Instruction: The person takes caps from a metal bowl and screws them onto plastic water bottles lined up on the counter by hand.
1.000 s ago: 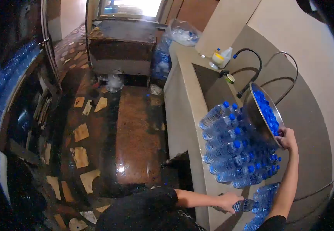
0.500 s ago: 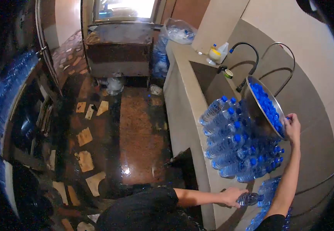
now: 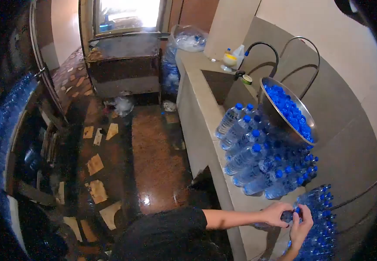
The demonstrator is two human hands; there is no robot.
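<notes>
My left hand (image 3: 275, 214) is closed round a clear plastic bottle (image 3: 287, 216) over the counter. At the bottle's neck, my right hand (image 3: 302, 222) pinches a blue cap (image 3: 297, 209); whether the cap sits on the neck I cannot tell. Just beyond my hands stands a group of capped water bottles (image 3: 245, 167). A metal basin (image 3: 279, 125) full of blue caps (image 3: 289, 111) rests tilted above the bottles at the back. More capped bottles (image 3: 318, 222) stand packed together to the right, partly behind my right hand and forearm.
Farther along the counter (image 3: 197, 82) are a sink (image 3: 221, 85), a black hose tap (image 3: 275, 54) and a white bottle (image 3: 239, 54). A large plastic bag (image 3: 188, 39) stands past the counter's end. Cardboard pieces (image 3: 97, 191) lie on the wet floor.
My right hand has left the basin's rim and come down to the bottle in my left hand, with a blue cap at its fingers. The camera view has shifted slightly.
</notes>
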